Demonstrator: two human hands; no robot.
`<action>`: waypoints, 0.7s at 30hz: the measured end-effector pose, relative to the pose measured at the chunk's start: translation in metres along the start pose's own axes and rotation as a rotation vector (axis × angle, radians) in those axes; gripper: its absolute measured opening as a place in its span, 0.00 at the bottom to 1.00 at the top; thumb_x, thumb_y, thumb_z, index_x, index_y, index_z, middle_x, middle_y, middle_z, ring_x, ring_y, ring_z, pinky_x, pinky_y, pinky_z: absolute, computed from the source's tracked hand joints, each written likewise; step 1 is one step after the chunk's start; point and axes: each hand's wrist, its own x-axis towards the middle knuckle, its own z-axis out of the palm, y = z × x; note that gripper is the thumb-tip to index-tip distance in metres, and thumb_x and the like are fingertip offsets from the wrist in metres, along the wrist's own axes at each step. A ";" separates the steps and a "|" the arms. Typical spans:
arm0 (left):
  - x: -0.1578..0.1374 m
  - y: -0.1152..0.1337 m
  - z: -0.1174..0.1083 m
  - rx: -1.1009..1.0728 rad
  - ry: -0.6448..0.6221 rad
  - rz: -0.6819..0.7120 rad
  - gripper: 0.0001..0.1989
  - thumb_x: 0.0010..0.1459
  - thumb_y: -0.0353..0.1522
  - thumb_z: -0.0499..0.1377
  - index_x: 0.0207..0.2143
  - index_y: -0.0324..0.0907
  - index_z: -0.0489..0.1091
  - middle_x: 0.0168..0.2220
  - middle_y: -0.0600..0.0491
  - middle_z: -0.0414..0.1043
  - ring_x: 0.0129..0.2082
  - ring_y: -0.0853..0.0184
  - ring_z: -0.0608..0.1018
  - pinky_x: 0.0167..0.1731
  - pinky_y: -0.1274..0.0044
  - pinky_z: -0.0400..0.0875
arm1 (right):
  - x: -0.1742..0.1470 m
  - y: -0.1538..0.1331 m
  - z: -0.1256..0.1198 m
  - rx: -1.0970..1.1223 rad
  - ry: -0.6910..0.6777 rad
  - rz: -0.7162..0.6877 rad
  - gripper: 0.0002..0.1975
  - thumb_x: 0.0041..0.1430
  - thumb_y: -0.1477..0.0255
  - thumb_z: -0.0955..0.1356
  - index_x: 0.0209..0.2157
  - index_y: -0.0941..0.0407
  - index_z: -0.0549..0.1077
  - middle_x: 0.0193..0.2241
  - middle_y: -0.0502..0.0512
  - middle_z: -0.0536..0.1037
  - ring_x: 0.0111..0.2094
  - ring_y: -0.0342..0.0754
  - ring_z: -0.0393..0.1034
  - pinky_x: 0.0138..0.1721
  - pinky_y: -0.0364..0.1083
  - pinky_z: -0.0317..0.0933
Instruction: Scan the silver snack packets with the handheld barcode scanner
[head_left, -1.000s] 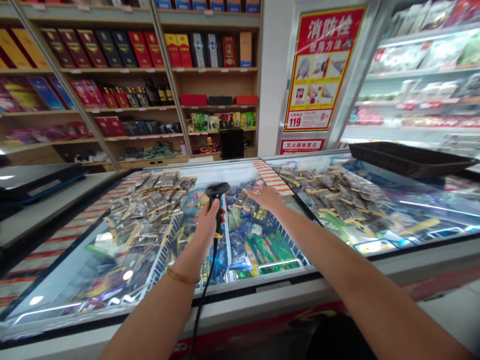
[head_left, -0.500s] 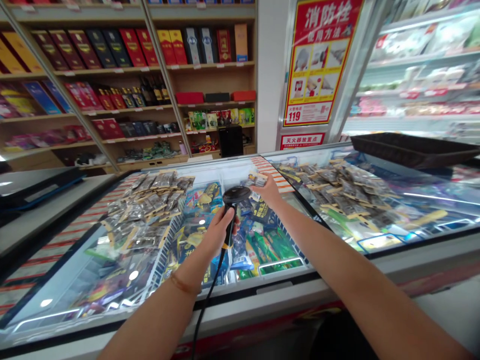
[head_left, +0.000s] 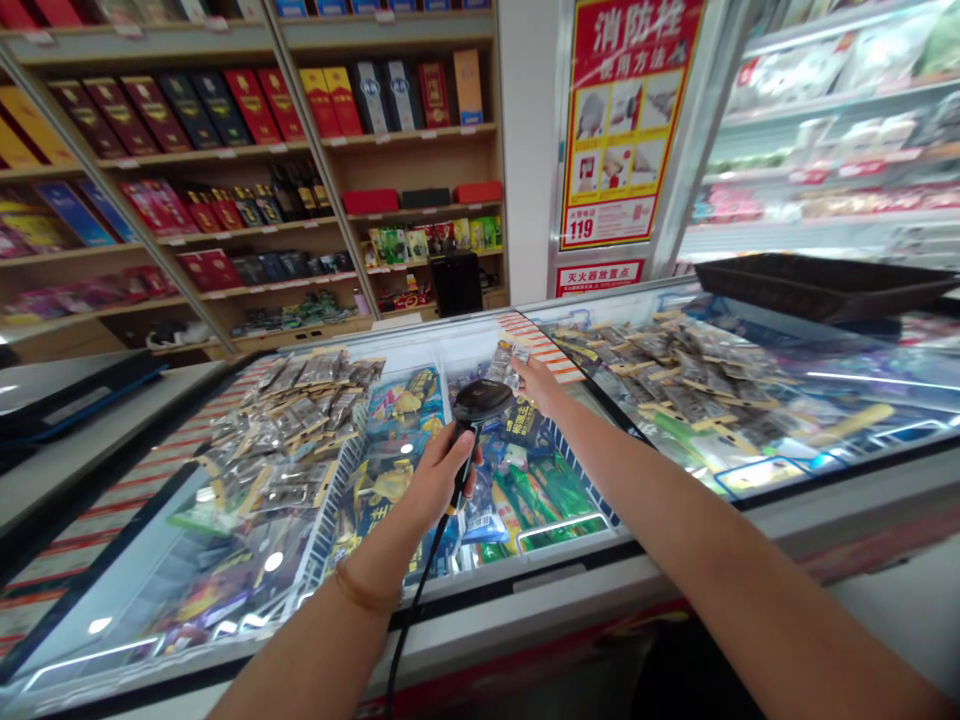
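Note:
My left hand (head_left: 444, 468) is wrapped round the handle of a black barcode scanner (head_left: 482, 399), its head up and its cable (head_left: 411, 600) trailing down to the front. Just beyond the scanner head, my right hand (head_left: 534, 381) pinches a small clear packet (head_left: 502, 361) with a dark filling. Both hands are above the middle of a glass-topped chest freezer. Below them lie blue snack bags (head_left: 411, 393) and green packs (head_left: 525, 490) in a wire basket. A pile of similar packets (head_left: 300, 420) rests to the left, and another pile (head_left: 675, 375) to the right.
A dark brown tray (head_left: 825, 287) sits on the freezer's right side. Shelves of boxes and bottles (head_left: 300, 190) stand behind, beside a red and yellow poster (head_left: 626, 120). A lit display fridge (head_left: 832, 150) is at the right. The freezer's front edge (head_left: 525, 595) runs close to me.
The packet in my right hand has turned from lying nearly flat to a more upright tilt. The scanner head has shifted slightly right and lower. The view has turned a little.

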 end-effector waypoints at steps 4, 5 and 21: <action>0.000 0.000 0.001 -0.010 -0.018 -0.018 0.24 0.56 0.53 0.61 0.34 0.42 0.64 0.28 0.57 0.70 0.13 0.76 0.68 0.13 0.80 0.60 | -0.002 -0.003 0.000 0.095 0.027 0.092 0.23 0.59 0.52 0.69 0.46 0.55 0.73 0.35 0.56 0.83 0.39 0.50 0.79 0.42 0.49 0.71; -0.001 0.001 0.001 -0.013 -0.021 -0.025 0.24 0.56 0.54 0.61 0.34 0.42 0.64 0.28 0.57 0.70 0.13 0.76 0.68 0.13 0.80 0.60 | -0.002 -0.003 0.000 0.105 0.030 0.100 0.22 0.59 0.52 0.69 0.46 0.55 0.72 0.35 0.56 0.83 0.39 0.50 0.79 0.42 0.48 0.71; -0.005 0.010 0.008 -0.005 -0.027 -0.053 0.25 0.52 0.54 0.63 0.33 0.43 0.63 0.27 0.58 0.69 0.13 0.76 0.67 0.14 0.80 0.59 | -0.007 0.004 -0.002 -0.143 0.087 -0.087 0.21 0.61 0.53 0.66 0.46 0.55 0.72 0.37 0.56 0.81 0.39 0.51 0.77 0.38 0.47 0.71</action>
